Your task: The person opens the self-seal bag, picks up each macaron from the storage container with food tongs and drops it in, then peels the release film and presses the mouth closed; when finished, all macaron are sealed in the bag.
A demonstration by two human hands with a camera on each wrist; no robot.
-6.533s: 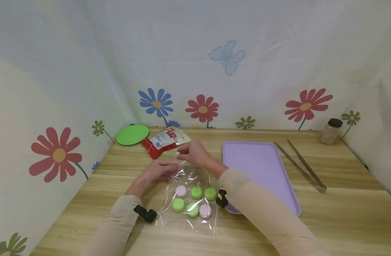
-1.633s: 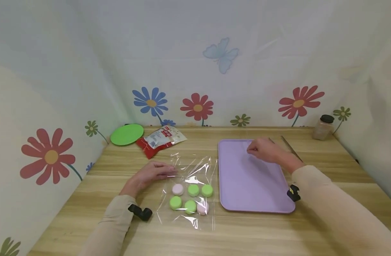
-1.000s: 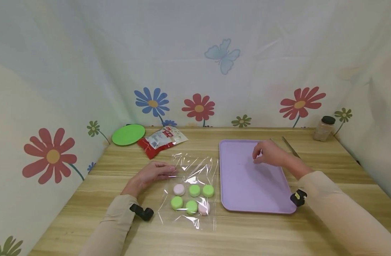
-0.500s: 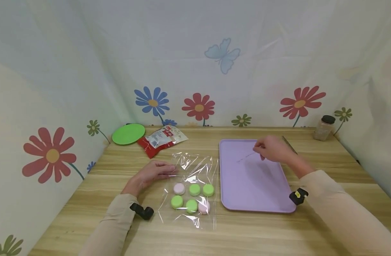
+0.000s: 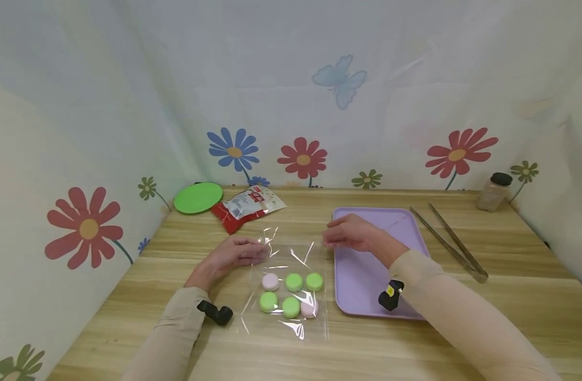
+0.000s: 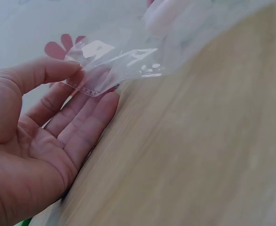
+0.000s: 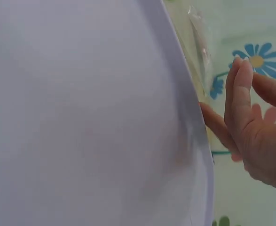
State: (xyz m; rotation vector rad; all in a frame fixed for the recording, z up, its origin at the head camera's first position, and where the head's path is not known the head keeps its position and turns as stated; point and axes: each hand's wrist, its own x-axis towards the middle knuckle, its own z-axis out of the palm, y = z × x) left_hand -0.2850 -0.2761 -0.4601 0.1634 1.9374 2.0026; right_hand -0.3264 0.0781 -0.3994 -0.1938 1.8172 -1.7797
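Note:
A clear plastic bag (image 5: 291, 254) lies flat on the wooden table, with several green and pink macarons (image 5: 293, 282) showing through it in two rows. My left hand (image 5: 234, 252) pinches its upper left corner; the left wrist view has the film (image 6: 114, 61) between thumb and fingers. Near the bag's upper right corner is my right hand (image 5: 351, 233), over the left edge of the purple tray (image 5: 367, 286). Its fingers are extended and hold nothing that I can see. A thin, barely visible strip (image 5: 397, 221) lies on the tray.
Metal tongs (image 5: 455, 243) lie right of the tray. A black-lidded jar (image 5: 494, 191) stands at the back right. Behind the bag are a red and white packet (image 5: 248, 206) and a green plate (image 5: 198, 198). A flower-printed curtain (image 5: 271, 79) encloses the table.
Over the tray, my right hand let go of a thin strip and moved left to the bag's upper right corner. Earlier it was at the bag's top edge. The left hand stayed at the corner.

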